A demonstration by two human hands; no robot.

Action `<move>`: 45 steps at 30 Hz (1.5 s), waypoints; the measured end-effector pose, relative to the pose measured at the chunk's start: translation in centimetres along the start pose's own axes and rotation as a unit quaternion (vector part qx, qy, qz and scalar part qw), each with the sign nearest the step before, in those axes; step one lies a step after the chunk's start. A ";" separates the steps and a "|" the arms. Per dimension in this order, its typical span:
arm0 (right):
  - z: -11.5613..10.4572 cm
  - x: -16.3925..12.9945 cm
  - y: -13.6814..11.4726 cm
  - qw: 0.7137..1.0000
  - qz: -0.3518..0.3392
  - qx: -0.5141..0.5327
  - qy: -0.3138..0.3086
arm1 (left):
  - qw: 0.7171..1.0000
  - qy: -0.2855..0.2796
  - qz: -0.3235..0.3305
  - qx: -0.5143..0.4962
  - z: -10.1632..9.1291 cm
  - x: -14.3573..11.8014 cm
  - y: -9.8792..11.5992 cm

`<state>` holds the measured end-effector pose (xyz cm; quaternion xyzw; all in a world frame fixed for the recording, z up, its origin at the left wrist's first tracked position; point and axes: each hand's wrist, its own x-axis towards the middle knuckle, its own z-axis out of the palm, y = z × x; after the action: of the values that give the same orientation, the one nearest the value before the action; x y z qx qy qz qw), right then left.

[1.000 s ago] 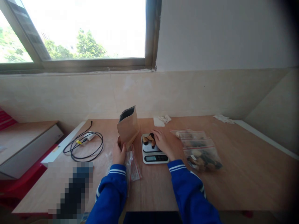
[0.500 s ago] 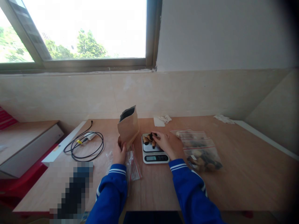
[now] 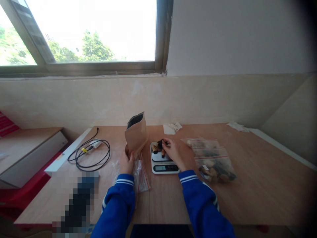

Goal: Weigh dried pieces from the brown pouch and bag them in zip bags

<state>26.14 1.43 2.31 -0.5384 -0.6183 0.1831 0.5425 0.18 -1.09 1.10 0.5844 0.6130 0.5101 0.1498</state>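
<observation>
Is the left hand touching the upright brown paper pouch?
Touching. The head view shows the left hand gripping the base of the brown paper pouch, with no gap between them.

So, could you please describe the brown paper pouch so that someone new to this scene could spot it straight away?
Start at the wooden table under the window, then find the small kitchen scale near its middle. Just left of the scale, the brown paper pouch stands upright with its dark mouth open, the left hand at its base. The bags right of the scale are clear plastic and lie flat.
</observation>
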 end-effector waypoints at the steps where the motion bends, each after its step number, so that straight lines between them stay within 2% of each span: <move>1: 0.0 0.0 0.1 1.000 -0.005 0.005 0.007 | 1.000 -0.002 0.000 0.005 0.0 0.0 0.1; 7: -0.5 0.2 1.0 0.999 -0.028 0.027 0.030 | 1.000 -0.009 -0.014 0.017 0.0 0.0 0.1; 13: -1.4 -0.8 0.8 0.998 -0.016 0.057 0.025 | 1.000 -0.001 -0.017 0.012 0.3 0.0 -0.8; 19: -2.6 -2.9 0.5 0.997 -0.034 0.065 -0.024 | 1.000 0.003 -0.001 0.002 0.2 0.1 -0.5; 28: -2.8 -4.2 1.1 0.997 -0.065 0.004 -0.046 | 1.000 0.003 0.005 -0.024 -0.2 -0.1 0.4; 35: -3.1 -4.4 -0.3 0.997 -0.063 -0.013 -0.042 | 1.000 0.000 0.007 -0.026 -0.3 0.0 0.8; 42: -3.8 -4.1 -2.6 0.996 -0.084 0.012 0.028 | 1.000 -0.006 0.007 -0.010 -0.4 0.0 0.9; 45: -3.3 -4.4 -4.1 0.994 -0.108 0.023 0.011 | 1.000 -0.007 0.004 0.001 -0.2 0.1 0.3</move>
<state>26.36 -4.96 4.66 -0.4583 -0.6623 0.1316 0.5780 0.24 -1.18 1.47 0.5907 0.6101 0.5062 0.1507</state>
